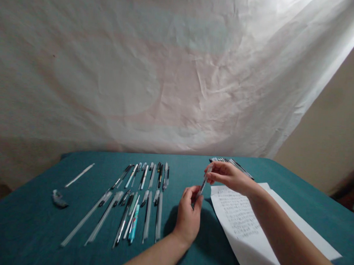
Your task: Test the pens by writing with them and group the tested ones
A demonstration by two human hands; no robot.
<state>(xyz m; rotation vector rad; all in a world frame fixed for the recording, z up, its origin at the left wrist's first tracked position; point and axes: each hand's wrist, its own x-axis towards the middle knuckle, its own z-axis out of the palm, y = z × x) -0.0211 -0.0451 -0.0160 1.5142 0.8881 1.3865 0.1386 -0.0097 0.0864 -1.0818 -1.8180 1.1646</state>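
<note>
A pen with a clear barrel and cap (205,181) is held up at a slant over the table, between my two hands. My left hand (188,215) is closed round its lower end, fingers wrapped on the barrel. With thumb and fingertips my right hand (226,175) pinches the upper, capped end. Whether the cap is fully seated cannot be made out. Beneath my right forearm lie sheets of handwritten paper (235,213). To the left of my hands, pens and pen parts lie in two rows, among them a turquoise patterned pen (134,224).
Behind my right hand lies a group of pens (240,168). A thin white stick (79,175) and a small crumpled dark and clear item (59,199) lie at the left. All rest on a green tablecloth (20,227), with a pale hanging sheet (124,67) behind.
</note>
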